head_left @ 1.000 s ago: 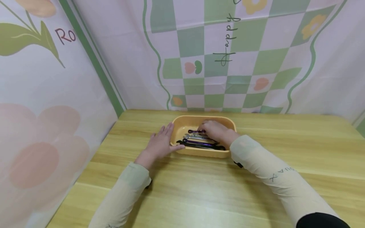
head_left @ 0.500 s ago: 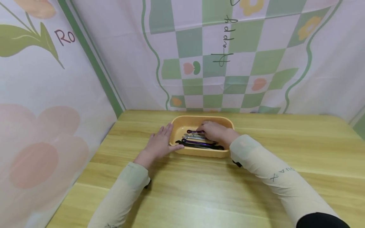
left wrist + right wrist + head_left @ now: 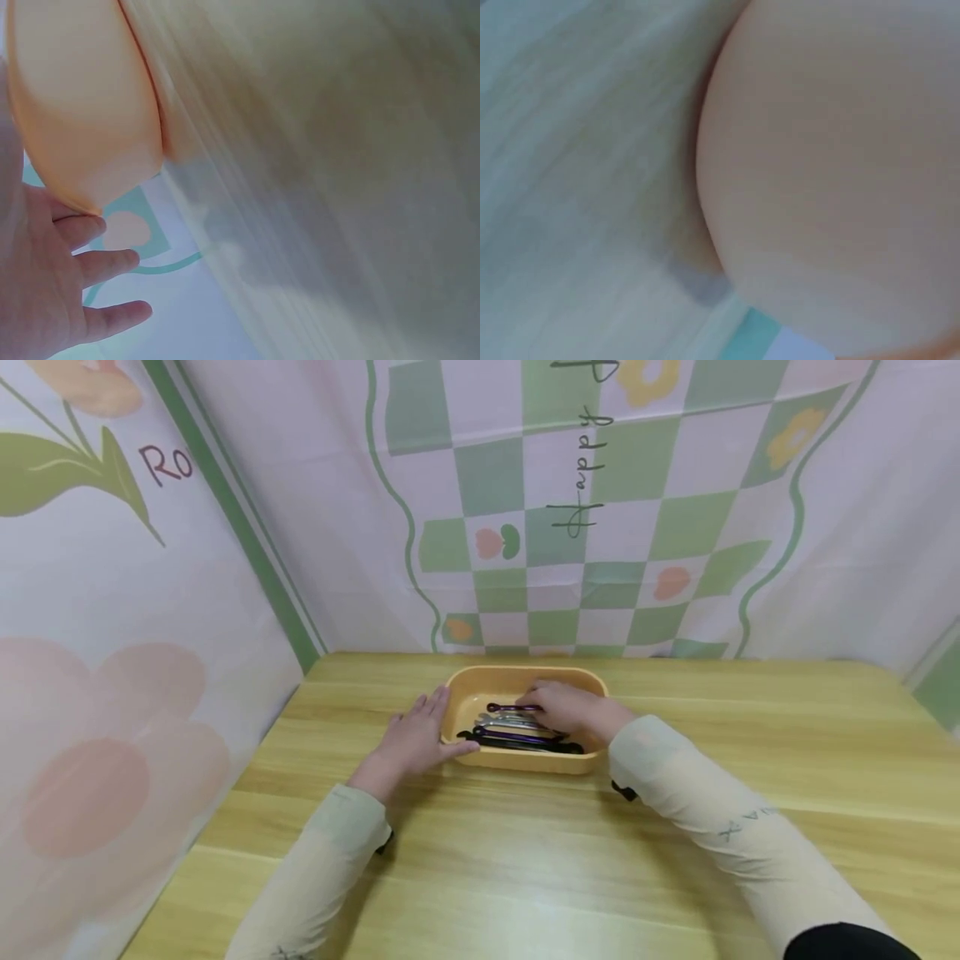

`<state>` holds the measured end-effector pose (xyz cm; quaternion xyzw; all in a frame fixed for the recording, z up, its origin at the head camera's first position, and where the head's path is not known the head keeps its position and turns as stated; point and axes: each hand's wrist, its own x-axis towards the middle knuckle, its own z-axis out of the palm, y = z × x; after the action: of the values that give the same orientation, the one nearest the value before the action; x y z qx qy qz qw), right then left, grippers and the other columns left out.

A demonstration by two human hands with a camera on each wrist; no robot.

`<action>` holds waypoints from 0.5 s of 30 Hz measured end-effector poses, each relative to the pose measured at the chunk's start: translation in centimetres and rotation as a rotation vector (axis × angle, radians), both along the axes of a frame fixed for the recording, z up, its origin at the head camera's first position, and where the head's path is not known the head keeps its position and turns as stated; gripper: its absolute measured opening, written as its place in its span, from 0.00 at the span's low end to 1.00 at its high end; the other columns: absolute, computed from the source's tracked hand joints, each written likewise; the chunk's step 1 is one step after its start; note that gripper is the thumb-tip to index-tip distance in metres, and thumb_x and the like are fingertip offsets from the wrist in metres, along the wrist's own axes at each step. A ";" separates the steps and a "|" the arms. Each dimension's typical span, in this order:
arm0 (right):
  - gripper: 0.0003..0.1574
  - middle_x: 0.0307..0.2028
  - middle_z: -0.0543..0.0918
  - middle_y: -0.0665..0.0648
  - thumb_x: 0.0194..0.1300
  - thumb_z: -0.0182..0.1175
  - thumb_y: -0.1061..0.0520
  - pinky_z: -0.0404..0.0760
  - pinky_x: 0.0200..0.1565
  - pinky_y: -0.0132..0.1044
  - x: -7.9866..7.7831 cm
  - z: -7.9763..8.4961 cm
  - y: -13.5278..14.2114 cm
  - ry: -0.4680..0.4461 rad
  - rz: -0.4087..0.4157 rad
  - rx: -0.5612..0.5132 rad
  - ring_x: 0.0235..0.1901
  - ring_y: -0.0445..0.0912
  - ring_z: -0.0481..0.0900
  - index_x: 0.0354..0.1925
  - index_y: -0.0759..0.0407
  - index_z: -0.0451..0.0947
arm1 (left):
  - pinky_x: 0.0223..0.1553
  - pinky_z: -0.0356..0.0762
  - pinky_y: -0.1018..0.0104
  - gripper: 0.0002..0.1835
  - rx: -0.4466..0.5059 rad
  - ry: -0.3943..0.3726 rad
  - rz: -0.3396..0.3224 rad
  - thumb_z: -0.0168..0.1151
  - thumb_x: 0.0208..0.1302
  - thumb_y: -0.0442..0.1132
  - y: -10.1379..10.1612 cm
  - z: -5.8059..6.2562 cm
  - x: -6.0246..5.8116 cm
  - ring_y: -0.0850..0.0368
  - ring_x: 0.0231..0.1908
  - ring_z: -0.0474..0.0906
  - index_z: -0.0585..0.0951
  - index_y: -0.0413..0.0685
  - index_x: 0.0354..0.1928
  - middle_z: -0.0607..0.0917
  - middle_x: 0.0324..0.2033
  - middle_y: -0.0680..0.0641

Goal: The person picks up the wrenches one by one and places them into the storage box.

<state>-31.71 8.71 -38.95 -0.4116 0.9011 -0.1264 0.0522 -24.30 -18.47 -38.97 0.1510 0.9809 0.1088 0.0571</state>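
Note:
In the head view, a yellow-orange plastic bin [image 3: 525,762] holds several wrenches lying side by side. My left hand [image 3: 411,737] rests against the bin's left end, its fingers straight along the wall and its thumb over the front rim. The left wrist view shows those spread fingers beside the bin wall [image 3: 90,112]. Reaching in from the right, my right hand [image 3: 566,706] has curled fingers on a small purple wrench [image 3: 501,707] at the back of the row. Silver wrenches [image 3: 506,722] lie in the middle, with a long black wrench [image 3: 525,744] nearest the front wall.
The bin stands on a wood-grain table [image 3: 480,860] near its back edge. Behind hangs a white curtain with a green checker print [image 3: 555,585], and another printed cloth [image 3: 150,693] covers the left side. In the right wrist view, the bin's outer wall [image 3: 825,172] fills much of the frame.
The head view has shifted slightly, so the bin and hands appear a little further left. Both hands keep their places at the bin, and the wrenches lie as before.

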 end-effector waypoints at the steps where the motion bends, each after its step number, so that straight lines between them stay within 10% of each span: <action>1: 0.21 0.52 0.81 0.67 0.71 0.55 0.68 0.77 0.60 0.53 0.0 0.1 0.2 0.003 0.003 -0.007 0.55 0.61 0.79 0.60 0.69 0.80 | 0.72 0.49 0.31 0.62 0.001 -0.004 -0.001 0.51 0.63 0.78 0.0 0.1 0.0 0.39 0.78 0.44 0.40 0.44 0.82 0.45 0.81 0.43; 15: 0.22 0.57 0.79 0.68 0.72 0.60 0.67 0.76 0.60 0.57 1.3 2.2 2.7 0.012 -0.005 -0.058 0.58 0.62 0.77 0.63 0.69 0.78 | 0.72 0.46 0.32 0.62 -0.040 -0.038 0.001 0.51 0.63 0.79 -0.9 1.1 -0.3 0.37 0.78 0.44 0.42 0.44 0.82 0.45 0.81 0.43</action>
<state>-30.43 11.45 -36.74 -0.4113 0.8984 -0.1502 0.0345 -24.63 -19.39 -37.90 0.1474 0.9816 0.0921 0.0785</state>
